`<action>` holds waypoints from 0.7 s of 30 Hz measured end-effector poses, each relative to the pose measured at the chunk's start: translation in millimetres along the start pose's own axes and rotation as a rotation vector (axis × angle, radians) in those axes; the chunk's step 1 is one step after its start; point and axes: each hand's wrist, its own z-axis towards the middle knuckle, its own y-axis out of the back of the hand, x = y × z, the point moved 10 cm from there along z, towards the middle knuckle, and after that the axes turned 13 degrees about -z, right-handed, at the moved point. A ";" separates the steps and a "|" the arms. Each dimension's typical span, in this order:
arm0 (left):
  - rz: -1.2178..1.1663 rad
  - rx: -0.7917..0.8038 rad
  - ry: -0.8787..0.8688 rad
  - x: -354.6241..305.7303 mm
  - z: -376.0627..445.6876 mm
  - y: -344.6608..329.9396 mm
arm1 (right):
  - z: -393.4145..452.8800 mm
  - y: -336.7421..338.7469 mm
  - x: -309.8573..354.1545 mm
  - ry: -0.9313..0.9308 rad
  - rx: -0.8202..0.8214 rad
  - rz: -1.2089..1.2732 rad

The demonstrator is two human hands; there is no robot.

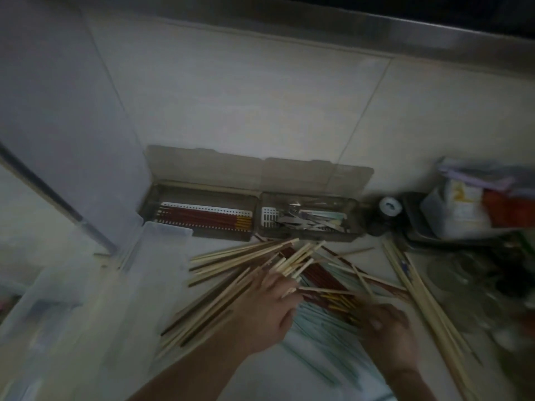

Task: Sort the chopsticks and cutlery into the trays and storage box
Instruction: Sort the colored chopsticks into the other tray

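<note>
Head view looks down on a pale counter (289, 371) whose far edge meets a tiled wall. On the middle of the counter lies a loose pile of chopsticks (260, 264): pale bamboo ones, dark red ones and some light green ones. Most of the bamboo ones run with their long axes from the near left to the far right, tips fanned toward the far trays, while the red ones (324, 282) cross under them, slanting toward the near right.

The left hand (266, 311) lies on the pile, its fingers curled round a few bamboo sticks at their middle. The right hand (388, 328) rests on the near right part of the pile with fingers bent down onto the sticks; the blur hides whether it actually holds any.

Against the far edge stand two smoky trays with lids tipped back against the wall. The left tray (199, 215) holds red chopsticks with yellow ends, laid along the wall, yellow ends to the right. The right tray (309, 218), touching it, holds metal cutlery (304, 221) jumbled together.

A clear storage box (95, 285) sits at the left edge. A separate bundle of long bamboo sticks (417, 282) lies along the right side, running near to far.
</note>
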 end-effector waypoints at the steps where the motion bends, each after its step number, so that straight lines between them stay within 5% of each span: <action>1: -0.002 0.039 -0.019 -7.8 0.9 -9.5 | -2.3 -2.8 4.3 0.032 0.012 0.011; 13: 0.156 0.134 0.092 -20.8 19.9 -46.2 | 1.3 -0.2 37.8 0.198 -0.042 -0.068; 21: 0.281 0.031 0.149 -21.1 25.0 -45.6 | 1.2 6.1 22.3 0.190 -0.069 -0.032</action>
